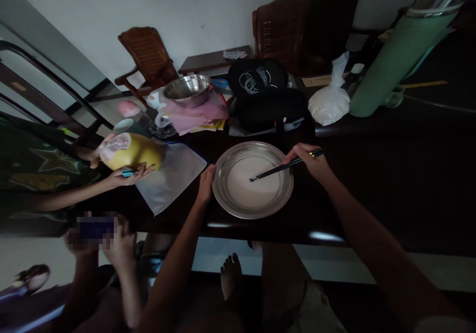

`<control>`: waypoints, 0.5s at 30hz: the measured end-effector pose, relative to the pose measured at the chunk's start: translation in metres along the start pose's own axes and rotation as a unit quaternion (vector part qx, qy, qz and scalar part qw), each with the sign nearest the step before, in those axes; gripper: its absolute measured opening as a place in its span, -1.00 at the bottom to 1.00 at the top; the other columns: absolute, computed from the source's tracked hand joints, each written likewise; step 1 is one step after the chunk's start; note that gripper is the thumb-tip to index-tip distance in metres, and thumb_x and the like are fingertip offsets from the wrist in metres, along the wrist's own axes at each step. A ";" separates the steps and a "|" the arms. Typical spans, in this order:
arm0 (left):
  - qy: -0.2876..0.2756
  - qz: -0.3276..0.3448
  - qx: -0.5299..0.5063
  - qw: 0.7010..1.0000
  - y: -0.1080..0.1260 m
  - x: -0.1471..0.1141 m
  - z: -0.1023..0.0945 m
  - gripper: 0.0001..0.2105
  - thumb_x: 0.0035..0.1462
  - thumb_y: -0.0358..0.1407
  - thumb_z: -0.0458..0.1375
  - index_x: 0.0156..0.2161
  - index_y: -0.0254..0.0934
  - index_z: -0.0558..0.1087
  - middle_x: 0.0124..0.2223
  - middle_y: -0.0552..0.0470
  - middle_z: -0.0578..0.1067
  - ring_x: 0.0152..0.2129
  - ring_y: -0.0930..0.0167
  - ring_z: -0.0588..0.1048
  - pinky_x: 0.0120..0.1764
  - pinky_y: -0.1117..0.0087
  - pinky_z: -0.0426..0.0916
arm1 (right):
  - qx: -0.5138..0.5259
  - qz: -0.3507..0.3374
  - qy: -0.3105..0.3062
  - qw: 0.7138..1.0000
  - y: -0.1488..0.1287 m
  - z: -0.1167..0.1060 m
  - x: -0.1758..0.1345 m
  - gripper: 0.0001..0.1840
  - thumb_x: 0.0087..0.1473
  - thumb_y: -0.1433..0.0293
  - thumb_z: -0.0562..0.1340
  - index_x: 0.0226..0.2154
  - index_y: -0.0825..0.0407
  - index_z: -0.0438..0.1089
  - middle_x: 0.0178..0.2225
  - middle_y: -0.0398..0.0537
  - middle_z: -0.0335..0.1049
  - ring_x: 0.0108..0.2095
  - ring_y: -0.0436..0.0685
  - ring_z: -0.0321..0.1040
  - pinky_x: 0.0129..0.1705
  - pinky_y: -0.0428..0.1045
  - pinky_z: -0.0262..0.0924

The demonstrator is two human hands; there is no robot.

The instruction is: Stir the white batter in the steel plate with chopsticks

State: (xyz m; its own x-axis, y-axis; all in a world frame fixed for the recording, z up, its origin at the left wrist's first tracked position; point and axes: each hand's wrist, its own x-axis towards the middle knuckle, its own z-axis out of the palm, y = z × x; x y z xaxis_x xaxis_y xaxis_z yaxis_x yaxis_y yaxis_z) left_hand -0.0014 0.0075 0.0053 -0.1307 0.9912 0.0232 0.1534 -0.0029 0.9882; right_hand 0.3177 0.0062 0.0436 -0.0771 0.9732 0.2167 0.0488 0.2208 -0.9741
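Observation:
A wide metal basin (219, 194) stands on the dark table in front of me, with a milky white liquid (247, 194) in it. My left hand (205, 183) grips the basin's left rim. Above the right rim, my right hand (307, 160) is closed around a pair of black chopsticks (277, 169) with gold bands. Their tips dip into the white liquid near the middle and have some white on them. The fingers of my left hand are partly hidden behind the rim.
Another person's hands hold a large yellow pomelo (143, 153) over a translucent folder (174, 169). A second person holds a blurred device (96, 229). Behind stand a steel bowl (188, 90), a black case (267, 107), a bag of white powder (329, 104) and a tall green flask (401, 60).

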 end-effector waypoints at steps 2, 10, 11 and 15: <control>-0.003 0.000 0.002 1.000 0.000 0.000 0.000 -0.60 0.11 0.00 0.09 -0.56 -0.25 0.19 -0.54 0.12 0.21 -0.54 0.46 0.19 -0.44 0.45 0.15 | 0.016 0.006 0.006 1.000 0.001 0.000 0.000 -0.52 0.11 -0.02 0.18 -0.55 0.00 0.48 -0.57 -0.08 0.53 -0.51 0.10 0.47 -0.39 -0.01 0.34; 0.017 -0.010 0.005 1.000 0.004 -0.001 0.001 -0.61 0.13 -0.03 0.11 -0.55 -0.26 0.21 -0.54 0.13 0.20 -0.54 0.46 0.20 -0.43 0.45 0.16 | 0.004 -0.007 -0.022 1.000 0.001 0.000 0.001 -0.58 0.12 0.03 0.21 -0.50 -0.01 0.51 -0.50 -0.08 0.56 -0.44 0.10 0.50 -0.30 0.00 0.35; 0.015 -0.009 0.004 1.000 0.004 -0.001 0.001 -0.61 0.14 -0.03 0.11 -0.55 -0.26 0.21 -0.54 0.13 0.21 -0.54 0.46 0.20 -0.43 0.45 0.17 | 0.010 -0.010 -0.006 1.000 0.001 -0.001 0.001 -0.56 0.11 0.01 0.20 -0.52 -0.01 0.51 -0.53 -0.08 0.55 -0.47 0.10 0.48 -0.34 0.00 0.35; 0.012 -0.002 0.006 1.000 0.002 0.000 0.000 -0.60 0.12 -0.01 0.12 -0.55 -0.26 0.23 -0.54 0.12 0.23 -0.53 0.46 0.22 -0.42 0.44 0.18 | 0.026 0.004 -0.019 0.999 0.001 0.000 0.000 -0.50 0.09 -0.03 0.20 -0.56 0.02 0.48 -0.60 -0.06 0.51 -0.54 0.09 0.46 -0.41 -0.01 0.34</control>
State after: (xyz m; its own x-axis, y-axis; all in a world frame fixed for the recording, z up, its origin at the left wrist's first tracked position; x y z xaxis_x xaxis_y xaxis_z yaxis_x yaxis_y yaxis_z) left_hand -0.0011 0.0072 0.0072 -0.1544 0.9878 0.0225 0.1646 0.0033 0.9864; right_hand 0.3179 0.0066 0.0432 -0.1142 0.9716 0.2074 -0.0027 0.2085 -0.9780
